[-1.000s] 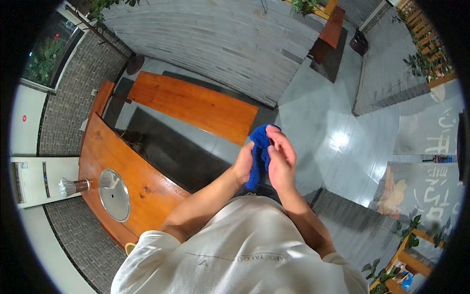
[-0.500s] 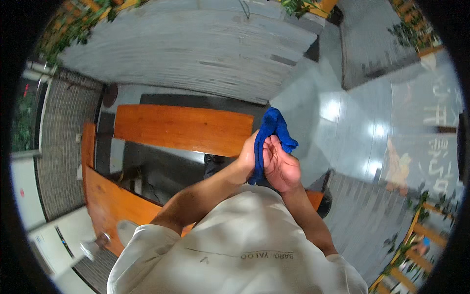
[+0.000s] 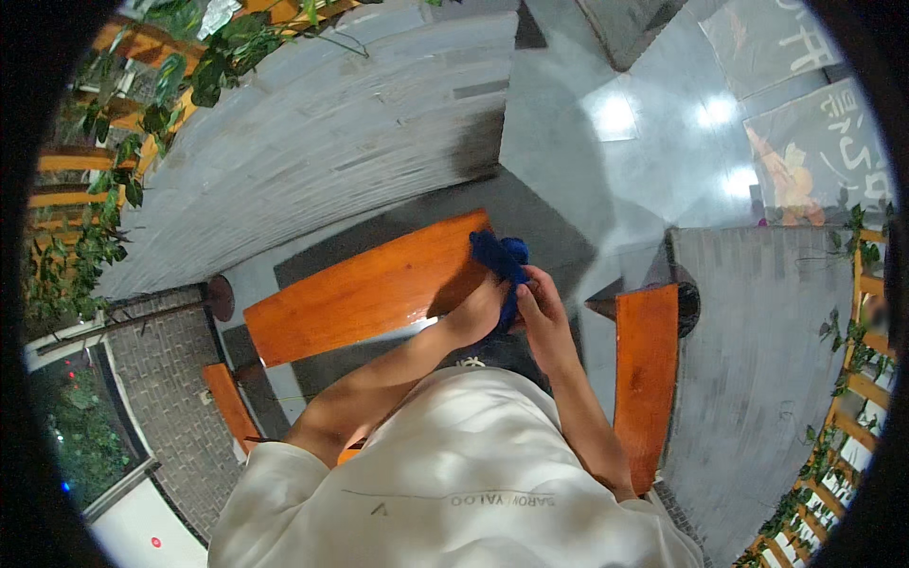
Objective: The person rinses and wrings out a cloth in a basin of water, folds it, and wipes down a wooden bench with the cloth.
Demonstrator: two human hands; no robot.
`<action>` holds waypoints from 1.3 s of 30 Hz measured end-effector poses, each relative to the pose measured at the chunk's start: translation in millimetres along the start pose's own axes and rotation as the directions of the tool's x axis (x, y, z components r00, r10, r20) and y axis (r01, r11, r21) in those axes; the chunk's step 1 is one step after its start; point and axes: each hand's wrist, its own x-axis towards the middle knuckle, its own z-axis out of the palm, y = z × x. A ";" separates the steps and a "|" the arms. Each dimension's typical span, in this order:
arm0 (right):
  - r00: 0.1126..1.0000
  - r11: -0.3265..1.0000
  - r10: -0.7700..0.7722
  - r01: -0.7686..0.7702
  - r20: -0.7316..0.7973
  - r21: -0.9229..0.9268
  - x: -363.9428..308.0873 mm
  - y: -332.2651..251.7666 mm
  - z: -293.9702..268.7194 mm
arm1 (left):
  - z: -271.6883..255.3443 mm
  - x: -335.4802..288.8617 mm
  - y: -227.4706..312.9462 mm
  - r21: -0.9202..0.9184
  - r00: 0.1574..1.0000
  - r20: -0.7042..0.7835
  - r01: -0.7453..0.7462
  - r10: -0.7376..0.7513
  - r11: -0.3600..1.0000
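A bunched blue cloth is in front of my chest, its upper end sticking out beyond my hands. My left hand is closed around it from the left side, the fingers mostly hidden behind the cloth. On the other side, my right hand has bent fingers pressed on the cloth's lower folds. Beneath and to the left of the cloth is the near end of a long orange-brown wooden table.
An orange wooden bench runs along the right, beside a low grey partition wall. Another grey wall stands beyond the table, with leafy plants along its top. Grey floor reflects lights at upper right.
My view has turned toward the right, bringing the right bench into sight. The right hand went from palm up with open fingers to bent fingers on the cloth.
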 end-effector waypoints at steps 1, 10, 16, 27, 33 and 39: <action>0.998 0.999 -0.046 0.046 0.034 -0.006 3.2 -16.1 -4.0 | 3.6 51.9 -5.8 0.167 0.961 -0.050 -0.259 0.271 0.951; 0.967 0.931 0.145 -0.205 0.210 0.300 -8.4 -27.4 -183.2 | 143.7 82.9 36.5 -0.214 0.980 0.117 0.182 -0.160 0.960; 0.992 0.812 0.124 -0.115 0.024 0.573 -28.6 -18.8 -237.4 | 174.2 98.4 48.1 0.179 0.908 0.279 0.272 -0.314 0.946; 0.910 0.979 -0.103 0.164 -0.401 0.122 -41.0 33.7 -232.7 | 143.9 99.2 14.0 0.486 0.799 0.370 0.267 -0.473 0.832; 0.809 0.985 -0.138 0.171 -0.572 0.005 -36.1 78.6 -131.8 | 71.4 99.9 -55.0 0.649 0.610 0.508 0.193 -0.608 0.736; 0.704 0.977 -0.189 0.204 -0.685 -0.059 -22.9 105.3 -106.0 | 77.2 102.3 -74.7 0.455 0.363 0.715 0.408 -0.598 0.792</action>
